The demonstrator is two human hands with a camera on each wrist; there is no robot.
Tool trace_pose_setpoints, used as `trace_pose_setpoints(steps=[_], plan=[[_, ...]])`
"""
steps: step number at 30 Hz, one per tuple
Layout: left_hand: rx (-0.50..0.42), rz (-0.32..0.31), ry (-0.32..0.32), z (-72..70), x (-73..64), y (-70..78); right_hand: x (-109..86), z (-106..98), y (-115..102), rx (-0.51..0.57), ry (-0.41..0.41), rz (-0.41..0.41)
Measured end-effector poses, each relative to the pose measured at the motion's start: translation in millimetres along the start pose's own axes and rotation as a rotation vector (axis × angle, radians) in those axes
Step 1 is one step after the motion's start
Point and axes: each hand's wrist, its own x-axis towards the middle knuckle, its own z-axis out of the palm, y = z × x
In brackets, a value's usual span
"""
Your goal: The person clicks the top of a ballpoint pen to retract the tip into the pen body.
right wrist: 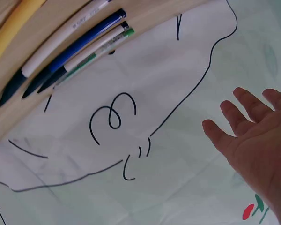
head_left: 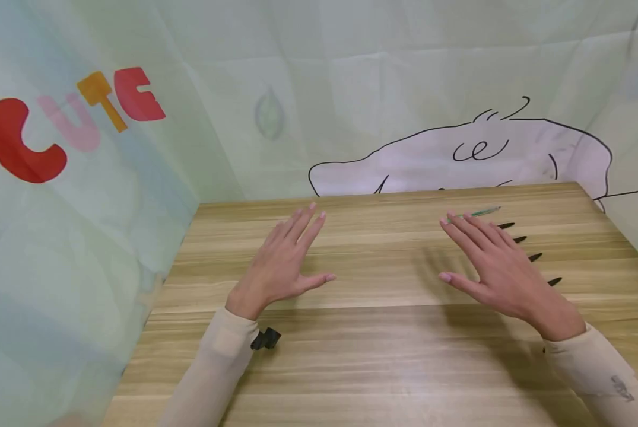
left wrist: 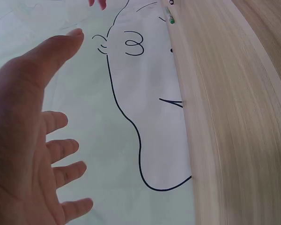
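Both hands are hovering over the wooden table, the left hand and right hand flat, fingers apart, holding nothing. Pens are lying just beyond the right hand. Behind the table, a cartoon-printed cloth is hanging.

I read only "CUTE" in red, pink and orange letters on the cloth backdrop; the pen print is illegible.

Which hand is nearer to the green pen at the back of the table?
Right. The right hand hovers open with its fingertips just short of the green pen; the left hand hovers open well off to the pen's left.
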Motion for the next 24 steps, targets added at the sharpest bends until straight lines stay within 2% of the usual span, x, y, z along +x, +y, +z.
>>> trace_pose_setpoints(steps=[5, 8, 10, 14, 18, 24], plan=[[-0.101, 0.057, 0.046, 1.5, 0.8, -3.0, -1.6, -1, 2, 0.129, -0.063, 0.072], [-0.201, 0.058, 0.063, 2.5, 0.1, -5.1, -1.5, -3, 4, 0.219, -0.070, 0.102], [-0.275, 0.046, 0.066, 2.9, -0.4, -6.4, -1.5, -5, 6, 0.289, -0.063, 0.125], [-0.426, -0.017, 0.052, 3.7, -1.1, -8.9, -2.1, -6, 8, 0.378, -0.028, 0.158], [-0.526, -0.066, 0.054, 4.5, -1.0, -9.9, -4.5, -5, 10, 0.389, 0.027, 0.162], [-0.656, -0.104, 0.073, 4.1, -0.8, -8.3, -6.7, -4, 17, 0.414, 0.103, 0.118]])
